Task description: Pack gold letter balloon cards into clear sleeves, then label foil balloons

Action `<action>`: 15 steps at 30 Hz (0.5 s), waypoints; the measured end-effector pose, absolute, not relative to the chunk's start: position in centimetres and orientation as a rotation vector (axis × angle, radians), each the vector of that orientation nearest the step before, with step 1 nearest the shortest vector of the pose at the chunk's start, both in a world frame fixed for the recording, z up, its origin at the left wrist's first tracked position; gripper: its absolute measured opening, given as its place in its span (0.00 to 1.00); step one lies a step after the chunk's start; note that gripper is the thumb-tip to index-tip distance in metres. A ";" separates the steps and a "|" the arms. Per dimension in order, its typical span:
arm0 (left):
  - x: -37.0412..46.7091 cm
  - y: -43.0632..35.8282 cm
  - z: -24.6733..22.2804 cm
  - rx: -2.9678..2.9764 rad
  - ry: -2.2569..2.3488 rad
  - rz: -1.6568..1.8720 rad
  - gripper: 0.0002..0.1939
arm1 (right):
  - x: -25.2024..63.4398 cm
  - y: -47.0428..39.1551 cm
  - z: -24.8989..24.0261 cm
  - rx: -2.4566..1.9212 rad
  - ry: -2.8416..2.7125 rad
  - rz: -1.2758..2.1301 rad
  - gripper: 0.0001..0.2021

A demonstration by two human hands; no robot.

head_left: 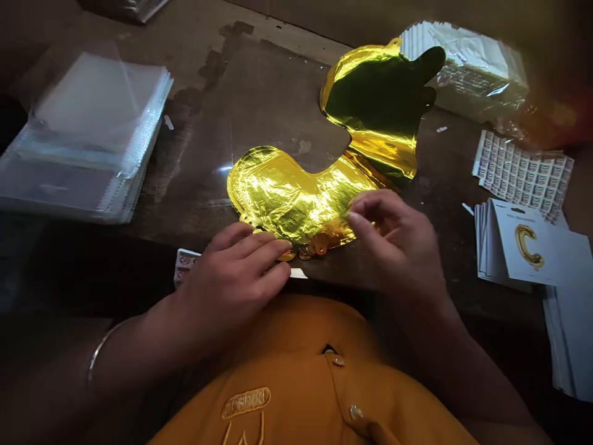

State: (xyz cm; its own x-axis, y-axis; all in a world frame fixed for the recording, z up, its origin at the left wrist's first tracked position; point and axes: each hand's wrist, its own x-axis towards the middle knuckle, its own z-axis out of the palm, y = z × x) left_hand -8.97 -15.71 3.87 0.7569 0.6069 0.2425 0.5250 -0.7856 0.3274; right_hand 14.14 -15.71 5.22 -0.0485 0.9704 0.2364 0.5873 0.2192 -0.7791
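A gold foil balloon (287, 191), flat and folded partway along its curved body, lies on the dark table. At its near left edge, my left hand (241, 266) has its fingers over the foil, with a small gold tab between thumb and forefinger. My right hand (401, 238) is closed in a pinch at the balloon's right side, thumb against forefinger, on what looks like foil; the fingertips hide the exact spot. Beyond the fold, the far half of the balloon reaches up to the right, smooth and dark with reflections.
Clear plastic sleeves (92, 117) are stacked at the left. Folded cards printed with a gold C (528, 247) stand at the right, below sticker sheets (521, 170). A plastic-wrapped white stack (477, 68) sits at the back right. Another printed sticker piece (184, 266) lies by my left hand.
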 end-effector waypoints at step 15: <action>-10.1 -16.2 -0.4 2.790 0.821 0.580 0.12 | 11.2 -13.9 1.8 -1.539 -1.921 0.625 0.04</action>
State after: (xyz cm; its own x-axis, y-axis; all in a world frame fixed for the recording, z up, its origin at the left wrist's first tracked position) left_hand -10.14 -16.17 -0.38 0.7719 0.5512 0.3167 0.4829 -0.8324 0.2718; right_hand 11.23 -13.91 1.83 -0.1542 0.9756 0.1566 0.6966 0.2197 -0.6830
